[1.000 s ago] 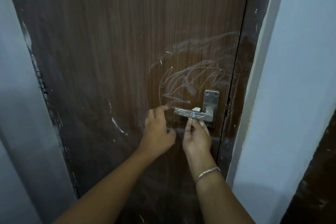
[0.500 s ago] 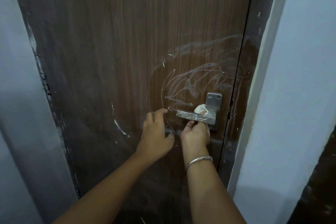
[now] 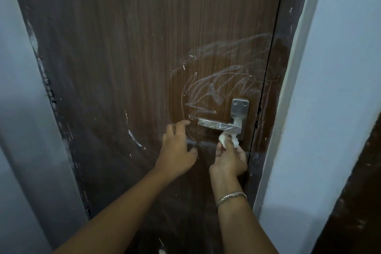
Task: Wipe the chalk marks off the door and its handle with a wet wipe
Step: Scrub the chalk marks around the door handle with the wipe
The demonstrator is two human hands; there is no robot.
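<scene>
The wet wipe point(image 3: 226, 139), bunched up, sticks out above my right hand point(image 3: 228, 161), which pinches it against the underside of the handle point(image 3: 218, 125) near its pivot. The lever lies level by the door's point(image 3: 144, 47) right edge, its free end pointing left. Chalk marks point(image 3: 226, 80) scrawl above it. My left hand point(image 3: 177, 148) hovers with loose fingers just beside the lever's tip, holding nothing.

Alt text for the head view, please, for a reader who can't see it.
The right hand pinches a wet wipe under the metal handle; the left hand, fingers spread, is at the brown door beside it. Chalk scribbles cover the door above the handle.
</scene>
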